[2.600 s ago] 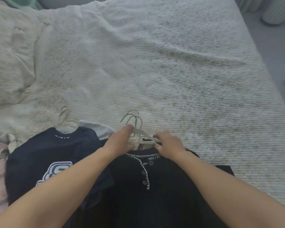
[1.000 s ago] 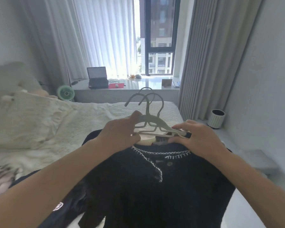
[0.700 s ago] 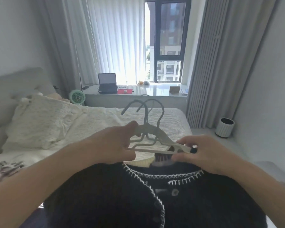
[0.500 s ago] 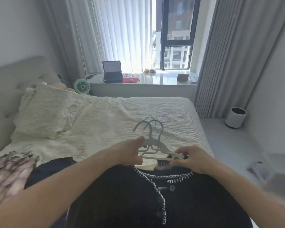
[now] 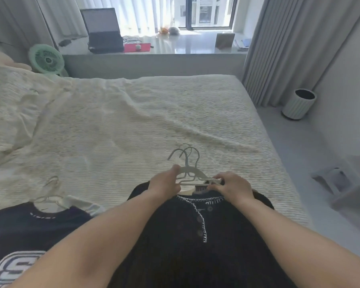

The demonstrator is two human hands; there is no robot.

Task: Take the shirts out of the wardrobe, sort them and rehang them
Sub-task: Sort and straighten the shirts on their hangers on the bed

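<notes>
You see pale matt plastic hangers [image 5: 188, 170], a dark knitted cloth shirt [image 5: 195, 235], and a ribbed, rough cloth bedspread [image 5: 133, 125].

Showing two hands: left hand [image 5: 164, 180] and right hand [image 5: 233, 187]. Lying on one bed [image 5: 123, 125]: two dark shirts, a black buttoned shirt [image 5: 195, 235] and a navy printed shirt [image 5: 29, 231]. Counting at least two pale hangers [image 5: 188, 169] bunched together, exact number unclear. Standing around: one fan [image 5: 46, 59], one laptop [image 5: 104, 30], one bin [image 5: 298, 103].
</notes>
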